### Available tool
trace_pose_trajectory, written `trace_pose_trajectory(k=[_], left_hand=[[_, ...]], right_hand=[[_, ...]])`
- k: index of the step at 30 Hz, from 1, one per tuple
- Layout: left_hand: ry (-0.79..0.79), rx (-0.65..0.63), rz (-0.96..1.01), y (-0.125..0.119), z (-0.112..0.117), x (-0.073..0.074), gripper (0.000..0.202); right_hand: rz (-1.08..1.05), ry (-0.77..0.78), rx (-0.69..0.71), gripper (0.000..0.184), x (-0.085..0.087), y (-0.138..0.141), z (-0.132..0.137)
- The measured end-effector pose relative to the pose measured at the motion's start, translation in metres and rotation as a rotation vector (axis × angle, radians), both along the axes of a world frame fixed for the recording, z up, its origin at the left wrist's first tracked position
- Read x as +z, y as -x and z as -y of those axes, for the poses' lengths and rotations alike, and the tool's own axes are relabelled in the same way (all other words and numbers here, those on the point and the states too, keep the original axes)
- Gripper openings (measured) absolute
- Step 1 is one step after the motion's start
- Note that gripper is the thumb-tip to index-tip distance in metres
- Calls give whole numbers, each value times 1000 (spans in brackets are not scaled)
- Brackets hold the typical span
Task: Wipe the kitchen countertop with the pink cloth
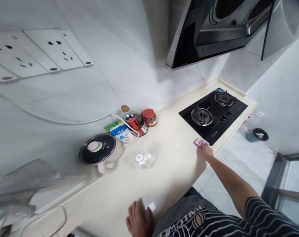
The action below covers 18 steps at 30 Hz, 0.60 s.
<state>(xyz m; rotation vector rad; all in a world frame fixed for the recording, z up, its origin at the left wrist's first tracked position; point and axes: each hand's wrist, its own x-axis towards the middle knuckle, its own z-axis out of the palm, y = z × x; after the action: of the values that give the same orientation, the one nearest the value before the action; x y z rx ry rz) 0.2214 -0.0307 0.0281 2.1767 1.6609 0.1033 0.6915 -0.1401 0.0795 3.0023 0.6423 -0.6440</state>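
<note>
My right hand [206,151] is closed on a pink cloth [200,142], pressing it to the countertop at the near left corner of the black gas stove [215,113]. Closer to my body, my left hand [139,220] lies on the cream countertop [174,158] with its fingers stretched out and nothing in them. A small white piece [152,206] is beside its thumb; I cannot make out what it is. Between my hands and the wall stands a clear container [144,159].
Along the wall are a lidded electric pot [98,148], a blue-and-white packet [121,132] and a red-lidded jar [149,117]. A white cord [90,121] runs from the sockets. Above the stove hangs a range hood [213,36]; a bin [256,135] stands on the floor.
</note>
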Motion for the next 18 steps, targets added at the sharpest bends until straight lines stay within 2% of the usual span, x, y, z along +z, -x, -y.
trace_pose_trajectory(k=[2,4,8,10,12,14,15,18], left_hand=[[-9,-6,4,2,1,-4,63],[-16,-4,13,4,2,-8,61],[-9,-9,28,6,2,-11,63],[-1,-15,26,6,2,-10,64],[-2,-8,24,5,2,-8,63],[-6,-3,27,4,3,-7,61],[-6,-2,29,4,3,-6,59],[-1,-1,31,4,4,-4,57]], right_hand=[[-9,12,18,58,0,4,-15],[-35,0,92,57,-4,30,-36],[-167,-78,397,55,-17,128,-71],[-241,-117,548,57,-24,174,-76],[-291,-147,675,58,-30,200,-72],[-287,-146,695,57,-33,199,-62],[-264,-130,653,58,-34,188,-56],[-146,-57,413,57,-31,129,-33]])
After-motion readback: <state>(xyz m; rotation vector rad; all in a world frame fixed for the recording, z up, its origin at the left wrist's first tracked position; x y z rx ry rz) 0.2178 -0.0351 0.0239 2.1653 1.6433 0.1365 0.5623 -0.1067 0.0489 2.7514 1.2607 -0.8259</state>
